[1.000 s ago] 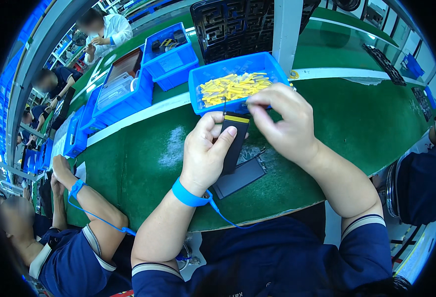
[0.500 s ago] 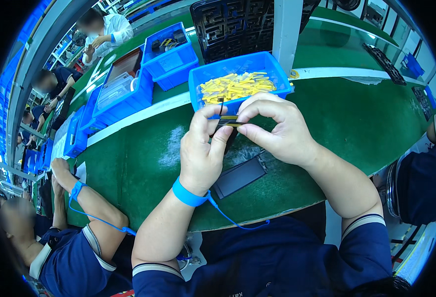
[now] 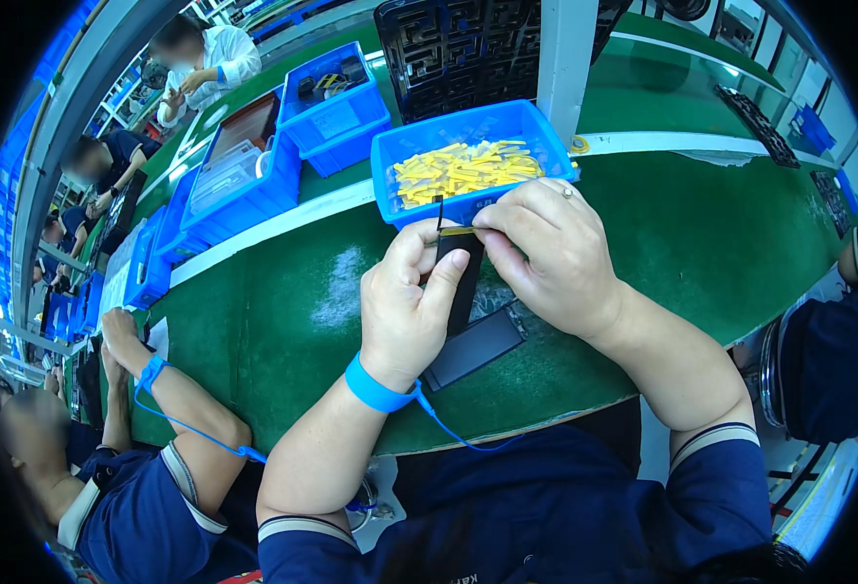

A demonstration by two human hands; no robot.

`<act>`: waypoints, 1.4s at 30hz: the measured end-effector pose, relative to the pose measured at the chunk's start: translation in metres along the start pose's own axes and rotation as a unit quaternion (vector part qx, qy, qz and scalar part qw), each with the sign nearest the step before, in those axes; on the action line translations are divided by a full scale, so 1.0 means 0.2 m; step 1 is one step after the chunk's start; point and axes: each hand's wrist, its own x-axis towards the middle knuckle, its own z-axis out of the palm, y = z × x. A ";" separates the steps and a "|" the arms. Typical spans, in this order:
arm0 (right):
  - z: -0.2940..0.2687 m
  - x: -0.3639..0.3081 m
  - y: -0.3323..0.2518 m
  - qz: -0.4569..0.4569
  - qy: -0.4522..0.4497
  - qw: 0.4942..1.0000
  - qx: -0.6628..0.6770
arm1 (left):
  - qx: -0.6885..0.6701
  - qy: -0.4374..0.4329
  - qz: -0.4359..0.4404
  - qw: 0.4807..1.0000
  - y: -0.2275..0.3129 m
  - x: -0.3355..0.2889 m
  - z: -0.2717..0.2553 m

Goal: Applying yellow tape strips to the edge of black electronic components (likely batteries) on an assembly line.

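Note:
My left hand grips a flat black pack between thumb and fingers, with its face tilted toward me. Along the pack's top edge runs a narrow yellow strip, and a thin black tail sticks up at its left end. At the strip's right end, my right hand is closed in a pinch; its fingertips partly hide what they hold. Below the hands a dark grey flat rectangular piece lies on the green table. A blue wristband with a cord circles my left wrist.
Just beyond my hands stands a blue bin of small yellow pieces. More blue bins line the left, and a black patterned tray leans behind a white post. A co-worker's arm rests at the left.
The pack has tipped up, so its broad black face now shows below the yellow strip. My right hand has turned over and moved slightly right, pinching at the strip's end.

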 end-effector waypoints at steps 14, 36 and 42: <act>0.01 -0.01 0.00 0.035 -0.034 0.999 -0.003 | 0.092 0.019 0.054 0.994 0.04 -0.01 0.01; 0.04 -0.02 0.06 0.267 -0.223 0.896 0.275 | 0.126 -0.100 0.093 0.983 0.01 0.11 -0.20; 0.08 -0.03 0.05 0.231 -0.138 0.921 0.281 | -0.002 -0.122 -0.011 0.993 -0.03 0.09 -0.16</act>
